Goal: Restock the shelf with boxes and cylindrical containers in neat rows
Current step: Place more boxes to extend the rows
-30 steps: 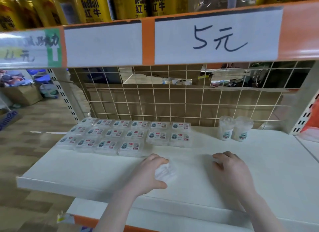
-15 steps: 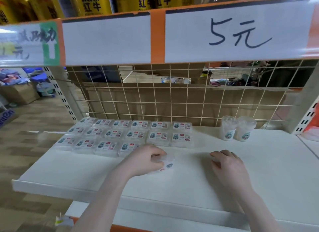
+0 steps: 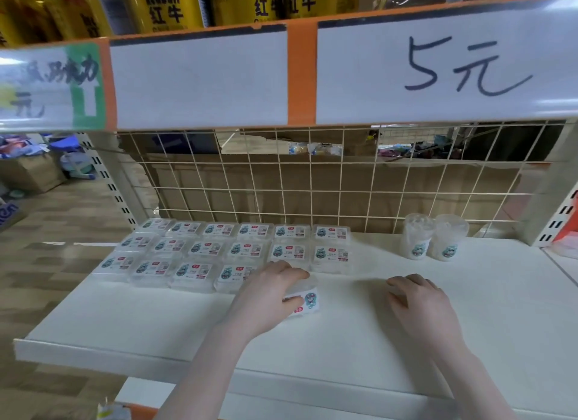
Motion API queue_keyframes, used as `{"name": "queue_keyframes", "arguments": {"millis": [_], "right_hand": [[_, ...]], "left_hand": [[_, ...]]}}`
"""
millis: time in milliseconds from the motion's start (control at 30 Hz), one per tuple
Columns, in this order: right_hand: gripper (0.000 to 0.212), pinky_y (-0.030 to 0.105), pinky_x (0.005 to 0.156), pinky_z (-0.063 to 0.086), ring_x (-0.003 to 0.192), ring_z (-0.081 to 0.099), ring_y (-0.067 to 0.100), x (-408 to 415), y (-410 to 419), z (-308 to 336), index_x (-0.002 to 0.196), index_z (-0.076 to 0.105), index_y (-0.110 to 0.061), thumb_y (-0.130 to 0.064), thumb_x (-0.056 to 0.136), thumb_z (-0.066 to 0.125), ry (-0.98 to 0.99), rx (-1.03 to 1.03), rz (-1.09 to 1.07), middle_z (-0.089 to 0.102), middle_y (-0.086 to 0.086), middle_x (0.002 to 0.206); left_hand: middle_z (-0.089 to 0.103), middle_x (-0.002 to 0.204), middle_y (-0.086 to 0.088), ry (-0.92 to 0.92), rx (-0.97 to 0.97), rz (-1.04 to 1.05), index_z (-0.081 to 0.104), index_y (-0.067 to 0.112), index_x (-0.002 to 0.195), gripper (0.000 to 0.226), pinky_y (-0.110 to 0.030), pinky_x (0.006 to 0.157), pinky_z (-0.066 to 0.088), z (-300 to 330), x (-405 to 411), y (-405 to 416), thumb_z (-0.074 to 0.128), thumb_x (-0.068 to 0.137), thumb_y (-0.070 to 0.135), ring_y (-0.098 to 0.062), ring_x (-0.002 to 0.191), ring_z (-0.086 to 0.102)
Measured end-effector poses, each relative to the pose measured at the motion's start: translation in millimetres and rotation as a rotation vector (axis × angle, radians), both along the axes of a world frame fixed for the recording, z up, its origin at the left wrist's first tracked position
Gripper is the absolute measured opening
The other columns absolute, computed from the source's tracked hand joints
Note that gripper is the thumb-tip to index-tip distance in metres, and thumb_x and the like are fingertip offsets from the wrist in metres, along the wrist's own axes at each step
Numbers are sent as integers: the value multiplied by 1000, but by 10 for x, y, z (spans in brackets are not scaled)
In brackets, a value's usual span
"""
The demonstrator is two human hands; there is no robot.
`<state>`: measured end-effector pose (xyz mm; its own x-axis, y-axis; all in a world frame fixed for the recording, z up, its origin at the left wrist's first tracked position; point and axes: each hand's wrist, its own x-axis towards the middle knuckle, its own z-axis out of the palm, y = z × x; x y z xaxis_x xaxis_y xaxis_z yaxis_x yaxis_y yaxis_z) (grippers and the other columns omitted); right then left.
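Left hand [image 3: 269, 294] grips a clear box [image 3: 305, 297] on the white shelf [image 3: 156, 319]; right hand [image 3: 422, 307] rests loosely curled, holding nothing.

About 17 boxes [image 3: 215, 248], 2 cylindrical containers [image 3: 417, 240], 2 hands [image 3: 267, 297].

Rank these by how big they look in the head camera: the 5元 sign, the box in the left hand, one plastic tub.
1. 5元 sign
2. plastic tub
3. box, half hidden under the left hand, so unsure
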<state>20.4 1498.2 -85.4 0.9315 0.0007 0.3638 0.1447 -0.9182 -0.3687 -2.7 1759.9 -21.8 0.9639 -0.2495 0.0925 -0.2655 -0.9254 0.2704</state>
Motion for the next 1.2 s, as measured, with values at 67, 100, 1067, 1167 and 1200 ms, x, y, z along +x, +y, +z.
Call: {"name": "queue_keyframes", "arguments": {"millis": [67,100,1067,1167,1200], "right_hand": [[19,39,66,48,77,62,36,10,2,1,87,73,-12,-6,69,73,11,1,-4,67,11,82],[19,39,67,48,77,62,36,13,0,3,88,73,-13,-6,69,73,18,3,-6,67,11,82],[20,38,74,46,86,60,35,12,24,86,96,72,-14,-10,76,68,100,-29,24,67,10,92],[22,39,74,46,86,60,36,36,48,77,96,72,-12,-9,75,69,98,-32,32,68,11,93],[22,39,74,46,87,60,36,43,57,74,97,72,-11,-9,75,68,99,-38,35,68,12,93]], "left_hand": [[54,121,9,-5,6,1,50,34,131,43,-31,94,40,-7,7,-13,56,88,32,-13,115,47],[54,121,8,-4,8,1,49,34,132,44,-31,94,40,-3,8,-19,55,89,32,-13,115,47],[48,101,7,74,-358,251,48,35,125,45,-24,68,42,132,-114,165,58,82,25,-12,84,54],[51,103,4,97,-394,306,55,28,120,40,-24,70,42,80,-169,308,62,81,23,-13,88,55],[53,100,3,94,-398,320,57,25,117,38,-22,67,41,64,-175,360,63,80,22,-12,86,56]]}}
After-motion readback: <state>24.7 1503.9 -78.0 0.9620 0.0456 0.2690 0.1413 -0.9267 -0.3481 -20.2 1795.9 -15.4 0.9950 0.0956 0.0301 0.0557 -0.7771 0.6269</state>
